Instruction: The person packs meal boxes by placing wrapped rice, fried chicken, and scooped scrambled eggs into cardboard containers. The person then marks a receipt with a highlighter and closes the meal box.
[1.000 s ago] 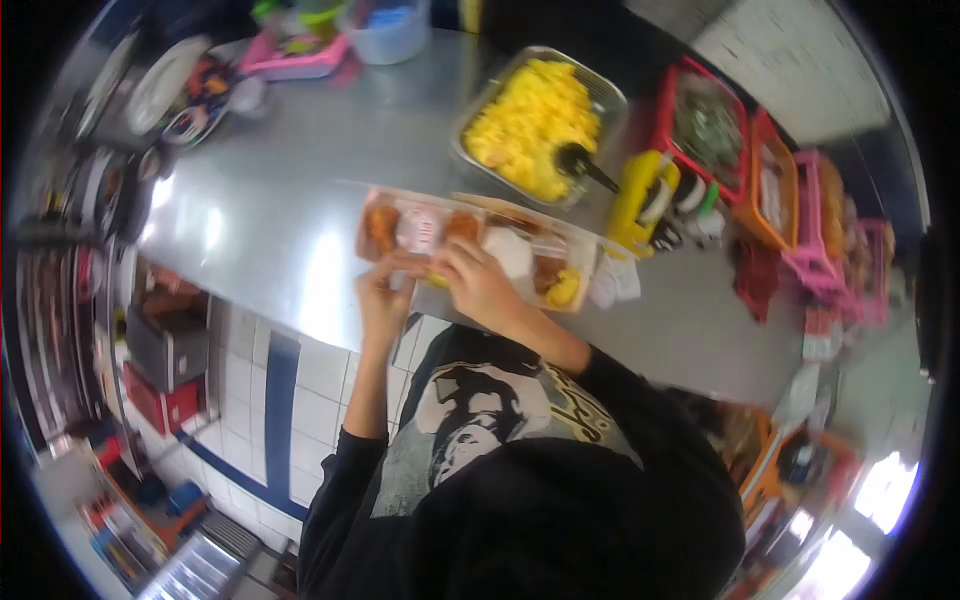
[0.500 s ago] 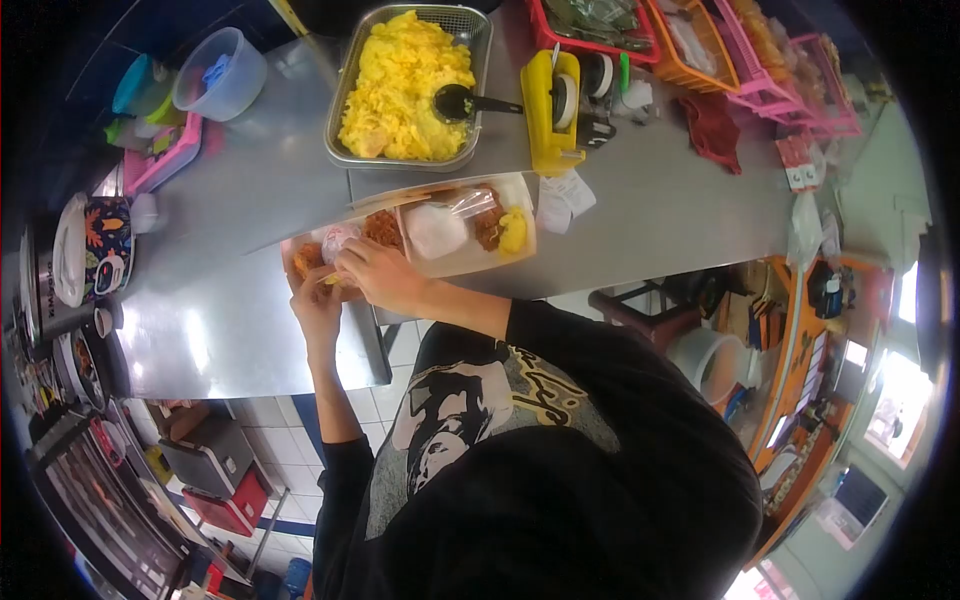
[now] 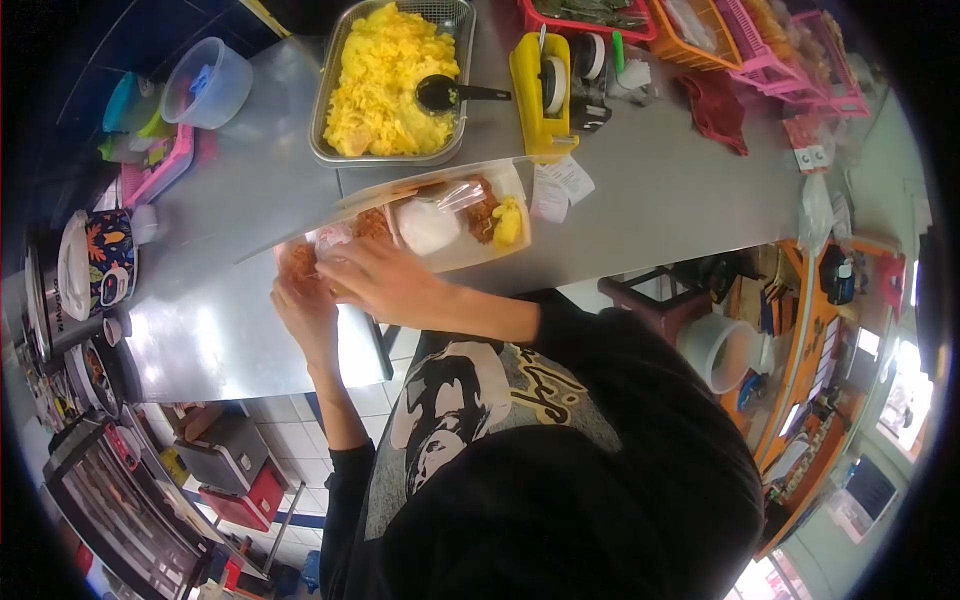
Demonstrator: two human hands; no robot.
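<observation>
At the table's near edge lies an open paper food box (image 3: 462, 259). White rice (image 3: 428, 224) partly under clear plastic, browned fried food (image 3: 481, 212) and a yellow egg-like portion (image 3: 508, 220) sit in its right part. More fried food (image 3: 372, 224) and a pinkish-white wrapped item (image 3: 333, 236) lie at the left. My left hand (image 3: 307, 308) is closed at the box's left end, fingers bent. My right hand (image 3: 372, 278) reaches over the box from the right, its fingertips pressed together beside the left hand. Whatever lies between the fingertips is hidden.
Behind the box stands a metal tray (image 3: 318, 140) of yellow rice-like food with a black serving spoon (image 3: 440, 93). A yellow tape dispenser (image 3: 530, 100), paper slips (image 3: 562, 188) and a red cloth (image 3: 716, 115) are to the right. A clear tub (image 3: 222, 95) is far left.
Both hands have shifted slightly left and down, staying together at the box's left end. A small yellow piece seen at the fingertips earlier is now hidden. The camera view has shifted a little.
</observation>
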